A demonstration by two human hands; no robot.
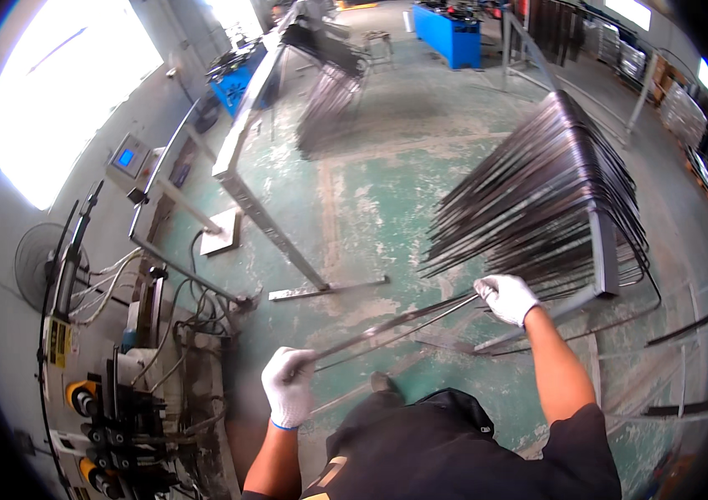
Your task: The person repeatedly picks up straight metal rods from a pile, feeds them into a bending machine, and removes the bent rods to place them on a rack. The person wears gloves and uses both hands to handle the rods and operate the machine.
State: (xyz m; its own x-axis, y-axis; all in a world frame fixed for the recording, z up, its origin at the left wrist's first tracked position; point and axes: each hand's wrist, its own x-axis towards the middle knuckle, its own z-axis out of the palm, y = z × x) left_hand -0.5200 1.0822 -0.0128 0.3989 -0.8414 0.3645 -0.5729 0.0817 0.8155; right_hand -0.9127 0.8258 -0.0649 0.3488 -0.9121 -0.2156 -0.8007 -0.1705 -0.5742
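Note:
My left hand [289, 385], in a white glove, is closed around one end of a long thin metal rod [400, 325] in front of my body. The gloved right hand [507, 298] grips the rod farther right and higher, so it slants up to the right. Two roughly parallel lengths show between my hands; whether they are one bent piece or two cannot be made out. Just beyond my right hand, many dark bent metal rods [529, 183] hang in a dense row over a grey metal rack [604, 250].
At left stands a machine with hoses, cables and yellow-black fittings [83, 398], with a control box [130, 158] behind it. A bare metal stand [266, 221] rises ahead, its foot on the worn green floor [362, 208]. More rods [333, 96] hang farther off, near a blue bench [447, 35].

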